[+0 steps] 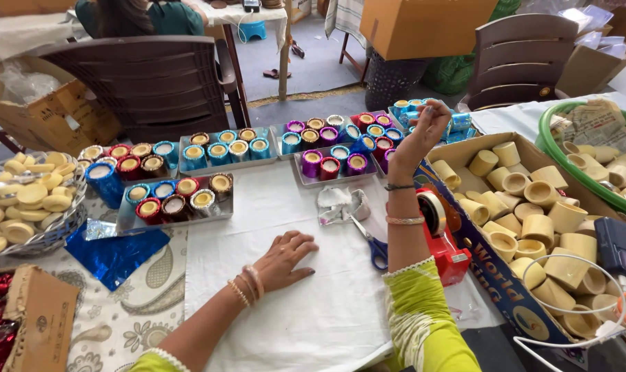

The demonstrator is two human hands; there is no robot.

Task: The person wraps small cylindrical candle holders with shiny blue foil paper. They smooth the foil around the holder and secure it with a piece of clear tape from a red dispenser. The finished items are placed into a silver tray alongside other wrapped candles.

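Note:
My left hand [283,260] lies flat, fingers spread, on the white cloth [271,207] that covers the table. My right hand [423,131] is raised over the table's right side, its fingertips pinched together near the blue foil cups [458,122]; I cannot tell whether it pinches anything. Below my right forearm stand a red tape dispenser [442,238] and blue-handled scissors [374,246]. Metal trays [189,219] hold several foil-wrapped candle cups in red, blue and purple.
A cardboard box [489,272] of plain cream cups stands at the right, a green basket [554,148] behind it. A wire basket [54,231] of cream discs is at left, blue foil [113,251] beside it. Brown chairs [154,83] and another person are beyond the table.

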